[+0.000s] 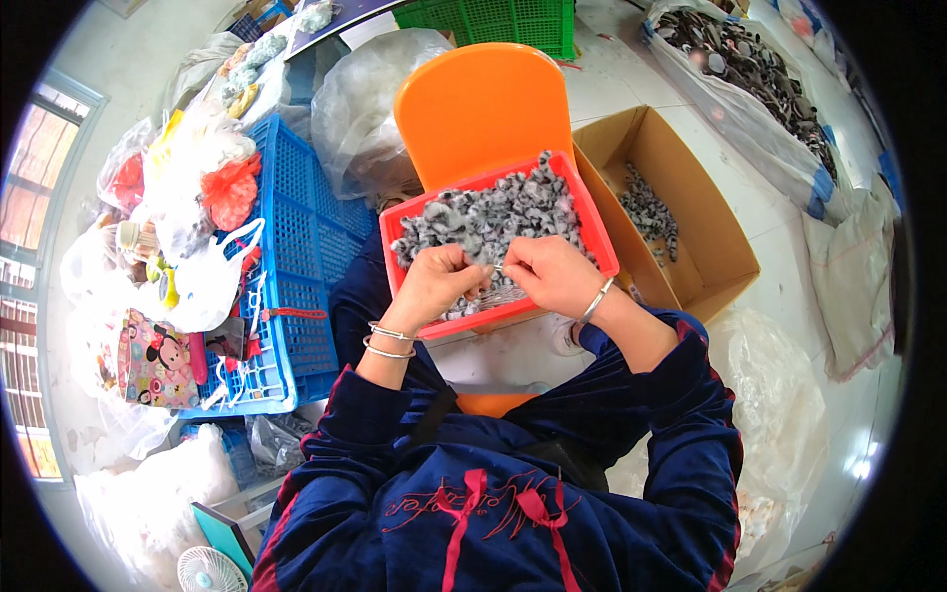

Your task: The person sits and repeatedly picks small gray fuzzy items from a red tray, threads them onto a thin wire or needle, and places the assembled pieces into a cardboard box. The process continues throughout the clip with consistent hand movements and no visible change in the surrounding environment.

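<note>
Both hands meet over the near part of a red plastic tray (609, 259), which stands on an orange chair (483, 104). Small grey, black and white striped fluffy plush pieces (493, 212) fill the tray in a heap. My left hand (446, 281) pinches with thumb and forefinger, the other fingers curled in. Close against it, my right hand (552, 274) is also closed in a pinch. Something small and pale shows between the fingertips, too small to name. Silver bangles circle both wrists.
Right of the tray, a cardboard box (715, 247) holds more striped pieces. On the left, a blue plastic crate (296, 286) bears plastic bags and a cartoon-print bag (158, 360). A large sack of dark pieces (750, 74) lies far right; a green crate (493, 22) stands behind the chair.
</note>
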Action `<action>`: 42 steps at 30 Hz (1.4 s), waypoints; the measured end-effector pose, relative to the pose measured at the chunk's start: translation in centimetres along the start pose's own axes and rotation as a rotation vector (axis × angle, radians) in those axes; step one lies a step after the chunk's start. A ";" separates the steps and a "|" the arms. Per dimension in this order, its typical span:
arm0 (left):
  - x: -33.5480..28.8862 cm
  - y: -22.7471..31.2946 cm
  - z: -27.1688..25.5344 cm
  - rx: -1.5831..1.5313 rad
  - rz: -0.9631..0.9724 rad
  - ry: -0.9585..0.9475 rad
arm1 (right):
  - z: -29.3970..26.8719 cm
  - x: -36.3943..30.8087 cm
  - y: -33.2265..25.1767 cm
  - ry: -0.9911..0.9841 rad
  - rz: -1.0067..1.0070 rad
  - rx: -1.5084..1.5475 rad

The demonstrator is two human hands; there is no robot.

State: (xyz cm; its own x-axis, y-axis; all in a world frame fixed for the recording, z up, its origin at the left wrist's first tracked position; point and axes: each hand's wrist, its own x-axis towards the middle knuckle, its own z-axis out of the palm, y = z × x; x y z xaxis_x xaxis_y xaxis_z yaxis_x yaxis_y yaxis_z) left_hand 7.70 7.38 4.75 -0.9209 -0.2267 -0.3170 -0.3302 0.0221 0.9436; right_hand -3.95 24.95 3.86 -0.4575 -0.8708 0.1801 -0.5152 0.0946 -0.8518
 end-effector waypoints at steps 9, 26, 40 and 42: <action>0.7 -3.7 1.5 -0.624 0.071 0.092 | 2.3 0.0 0.2 0.100 0.185 0.270; 0.3 -2.3 1.5 -0.296 0.099 0.127 | 3.1 0.4 1.0 0.191 0.010 0.357; 0.9 -3.4 1.9 -0.693 0.190 0.213 | 3.5 0.4 0.8 0.250 0.095 0.438; 0.9 -3.6 2.6 -0.757 0.151 0.212 | 3.7 0.3 0.8 0.268 0.117 0.497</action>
State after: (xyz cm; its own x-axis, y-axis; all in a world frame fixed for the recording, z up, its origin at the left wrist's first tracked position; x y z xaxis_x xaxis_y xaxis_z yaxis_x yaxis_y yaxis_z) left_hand 7.49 9.68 0.84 -0.8606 -0.4557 -0.2274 0.0952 -0.5826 0.8071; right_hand -1.82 22.98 1.35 -0.6917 -0.7096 0.1342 -0.0778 -0.1116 -0.9907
